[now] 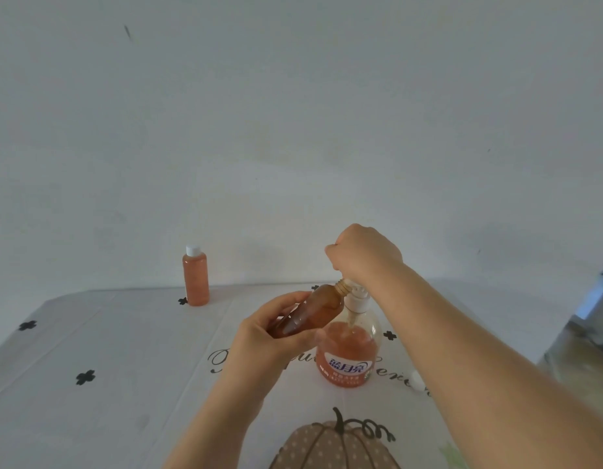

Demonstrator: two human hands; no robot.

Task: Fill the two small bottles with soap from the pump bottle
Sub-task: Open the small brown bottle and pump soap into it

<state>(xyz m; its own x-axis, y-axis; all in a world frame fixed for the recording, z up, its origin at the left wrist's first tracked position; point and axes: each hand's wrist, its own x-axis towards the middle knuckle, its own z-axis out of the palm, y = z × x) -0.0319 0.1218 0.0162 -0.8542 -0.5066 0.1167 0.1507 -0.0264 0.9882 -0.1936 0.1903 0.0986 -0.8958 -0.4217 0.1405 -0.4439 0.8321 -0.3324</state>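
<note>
Head view. Left hand point(259, 336) wraps the open small bottle point(313, 309) at mid-table, tilted, with its threaded mouth up against the white pump spout. It is partly filled with orange soap.

Right hand point(361, 255) sits on top of the pump bottle point(347, 360), fingers curled down over the pump head. The pump bottle stands upright just right of the left hand.

Second small bottle point(196, 279), capped and full, stands far left on the tablecloth point(124, 350).

A loose white cap point(416, 380) lies beside the right forearm.
</note>
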